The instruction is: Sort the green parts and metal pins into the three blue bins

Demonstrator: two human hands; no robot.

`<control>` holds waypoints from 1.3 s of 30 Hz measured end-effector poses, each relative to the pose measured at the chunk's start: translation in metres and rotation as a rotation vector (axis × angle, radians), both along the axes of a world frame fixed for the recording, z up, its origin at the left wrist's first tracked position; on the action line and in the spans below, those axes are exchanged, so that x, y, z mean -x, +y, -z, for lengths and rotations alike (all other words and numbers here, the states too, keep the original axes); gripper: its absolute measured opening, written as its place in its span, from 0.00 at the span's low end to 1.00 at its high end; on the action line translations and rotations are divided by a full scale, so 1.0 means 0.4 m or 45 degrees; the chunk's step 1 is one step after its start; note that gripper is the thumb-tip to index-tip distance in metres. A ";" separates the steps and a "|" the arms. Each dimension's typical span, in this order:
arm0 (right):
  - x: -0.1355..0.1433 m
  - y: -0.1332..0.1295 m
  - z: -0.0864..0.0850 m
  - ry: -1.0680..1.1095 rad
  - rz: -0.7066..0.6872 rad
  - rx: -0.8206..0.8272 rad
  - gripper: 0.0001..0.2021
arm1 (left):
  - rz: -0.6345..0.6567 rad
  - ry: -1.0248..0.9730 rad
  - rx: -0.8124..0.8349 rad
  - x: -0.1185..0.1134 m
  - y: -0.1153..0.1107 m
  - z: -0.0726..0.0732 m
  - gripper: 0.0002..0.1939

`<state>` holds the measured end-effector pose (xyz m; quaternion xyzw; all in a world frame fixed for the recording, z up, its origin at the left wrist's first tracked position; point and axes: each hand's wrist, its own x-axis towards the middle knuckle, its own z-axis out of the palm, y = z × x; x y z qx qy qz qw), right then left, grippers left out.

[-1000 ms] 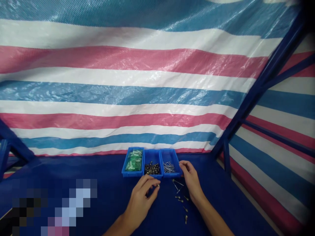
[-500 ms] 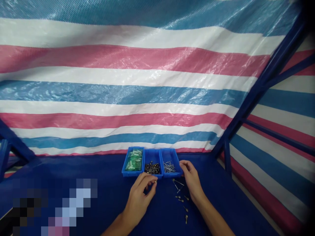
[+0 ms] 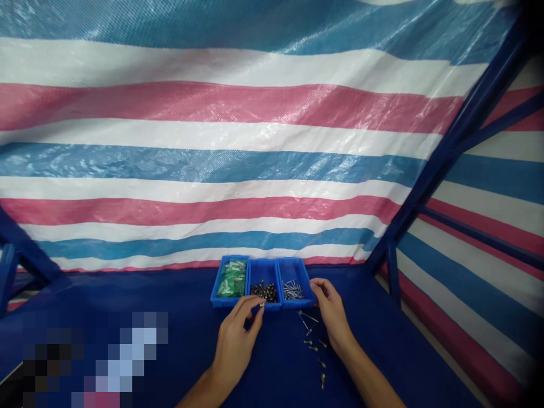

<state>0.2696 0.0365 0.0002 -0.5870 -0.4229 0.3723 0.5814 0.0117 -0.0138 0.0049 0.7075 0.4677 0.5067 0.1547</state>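
Small shiny metal piece (image 3: 262, 305) is pinched between the left hand's (image 3: 236, 337) thumb and forefinger, at the near edge of the middle blue plastic bin (image 3: 263, 269). Beside the right-hand blue plastic bin (image 3: 292, 266) of silver metal pins, the right hand (image 3: 330, 311) has its fingers curled, their grip impossible to tell, while loose brass-coloured pieces (image 3: 323, 381) lie on the dark-blue tabletop (image 3: 127, 289).

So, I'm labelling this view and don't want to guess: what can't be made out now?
All in the head view:
Small piece: too small, and partly covered by the left hand.
Right hand: its own curl hides whether it holds anything.
Lower left: a pixelated patch covers what lies there.
Green contents of the left bin: too small to identify.
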 end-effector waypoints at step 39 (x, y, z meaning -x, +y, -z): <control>0.007 -0.006 -0.013 0.000 0.005 0.005 0.18 | 0.101 -0.147 0.146 0.008 0.011 0.001 0.15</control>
